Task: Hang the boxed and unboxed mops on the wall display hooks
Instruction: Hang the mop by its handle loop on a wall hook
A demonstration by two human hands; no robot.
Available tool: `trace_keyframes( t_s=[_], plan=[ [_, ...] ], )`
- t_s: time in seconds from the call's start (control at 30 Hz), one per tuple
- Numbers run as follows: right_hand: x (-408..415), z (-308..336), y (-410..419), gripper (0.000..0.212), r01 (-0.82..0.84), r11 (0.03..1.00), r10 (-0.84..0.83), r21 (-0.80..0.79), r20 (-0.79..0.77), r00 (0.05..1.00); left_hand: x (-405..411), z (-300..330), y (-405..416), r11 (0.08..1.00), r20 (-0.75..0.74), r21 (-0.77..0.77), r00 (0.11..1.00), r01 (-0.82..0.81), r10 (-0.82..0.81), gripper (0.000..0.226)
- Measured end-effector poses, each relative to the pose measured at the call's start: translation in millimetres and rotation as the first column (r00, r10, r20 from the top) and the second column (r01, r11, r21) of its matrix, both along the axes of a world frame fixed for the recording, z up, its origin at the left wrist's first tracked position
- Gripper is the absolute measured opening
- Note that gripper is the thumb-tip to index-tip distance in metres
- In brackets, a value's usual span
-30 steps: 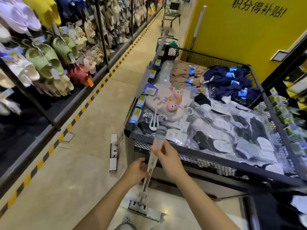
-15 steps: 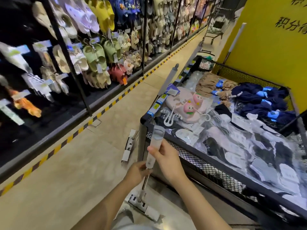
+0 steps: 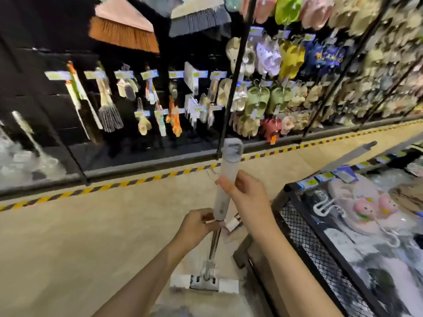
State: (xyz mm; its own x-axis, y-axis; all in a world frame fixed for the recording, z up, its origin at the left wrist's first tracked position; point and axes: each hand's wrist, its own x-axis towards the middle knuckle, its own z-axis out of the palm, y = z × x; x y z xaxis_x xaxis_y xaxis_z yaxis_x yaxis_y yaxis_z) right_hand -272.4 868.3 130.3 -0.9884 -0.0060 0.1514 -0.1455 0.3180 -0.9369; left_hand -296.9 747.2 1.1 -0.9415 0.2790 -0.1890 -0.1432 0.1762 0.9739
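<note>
I hold an unboxed flat mop (image 3: 225, 179) upright in front of me. Its grey handle grip ends in a hanging loop at the top, and its white flat head (image 3: 204, 282) rests on the floor. My right hand (image 3: 246, 196) grips the grey handle from the right. My left hand (image 3: 198, 226) holds the metal pole just below the grip. Across the aisle stands the black wall display (image 3: 128, 97) with hooks carrying brushes, dusters and brooms.
A black mesh bin (image 3: 304, 225) of slippers and bagged socks stands close on my right. Another mop handle (image 3: 350, 156) leans against its far side. Racks of slippers (image 3: 286, 83) fill the wall to the right. A yellow-black floor stripe (image 3: 128, 183) runs along the display base.
My view has swung left, away from the bin and onto the wall display. Both hands have kept their hold on the mop, which now stands in front of the display.
</note>
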Motion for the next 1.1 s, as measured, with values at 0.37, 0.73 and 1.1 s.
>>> trace_keyframes(
  t_s=[0.37, 0.73, 1.1],
  plan=[
    [-42.2, 25.8, -236.1, 0.012, -0.352, 0.933, 0.349, -0.081, -0.049, 0.936, 20.6, 30.6, -234.8, 0.92, -0.033, 0.092, 0.922, -0.381, 0.385, 0.02],
    [-88.7, 36.3, -459.7, 0.015, -0.523, 0.829, 0.506, -0.198, -0.135, 0.852, 9.7, 39.6, -454.7, 0.784, -0.091, 0.076, 0.779, -0.616, 0.621, 0.017],
    [-188.0, 55.6, -682.1, 0.023, -0.652, 0.687, 0.64, -0.32, -0.158, 0.752, -63.1, 60.3, -661.8, 0.601, -0.134, 0.11, 0.587, -0.792, 0.798, 0.011]
  ],
)
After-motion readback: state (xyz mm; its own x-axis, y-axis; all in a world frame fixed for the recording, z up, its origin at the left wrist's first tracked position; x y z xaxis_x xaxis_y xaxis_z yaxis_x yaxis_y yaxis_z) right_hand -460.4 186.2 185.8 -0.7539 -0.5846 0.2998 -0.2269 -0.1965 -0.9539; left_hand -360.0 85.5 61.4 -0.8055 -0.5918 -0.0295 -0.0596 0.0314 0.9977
